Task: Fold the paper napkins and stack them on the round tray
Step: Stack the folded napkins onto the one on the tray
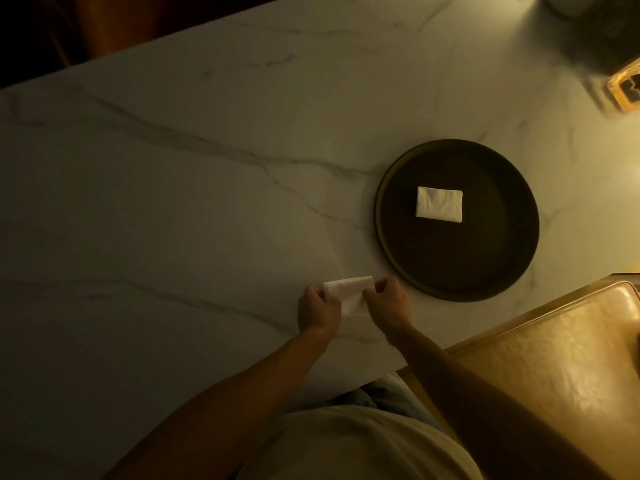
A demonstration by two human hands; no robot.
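Observation:
A white paper napkin [348,294] sits between my two hands, just above the marble table near its front edge. My left hand [318,308] pinches its left end and my right hand [389,301] pinches its right end. The napkin looks partly folded, and its lower part is hidden between the hands. To the right lies the dark round tray [391,237]. One folded white napkin [439,204] rests flat near the tray's middle, apart from both hands.
The white marble table [173,202] stretches left and away from me. A tan leather seat [561,368] is at the lower right. At the far right edge stand a yellowish holder [625,93] and a dark object [602,36].

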